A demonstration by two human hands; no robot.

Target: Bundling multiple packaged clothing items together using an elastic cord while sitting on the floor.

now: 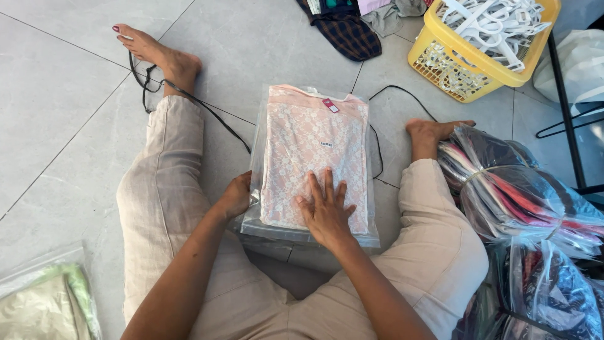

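Observation:
A folded pink lace garment sealed in a clear plastic bag (311, 135) lies flat on the grey tiled floor between my outstretched legs. My right hand (325, 211) presses palm-down on the bag's near end, fingers spread. My left hand (236, 196) grips the bag's left near edge, fingers curled around the plastic.
A yellow basket of white hangers (440, 60) stands at the back right. Bundles of bagged clothes (522, 201) are piled by my right leg. A bagged green garment (44, 302) lies at the near left. A black cable (189, 97) runs across the floor. Dark clothes (346, 28) lie at the top.

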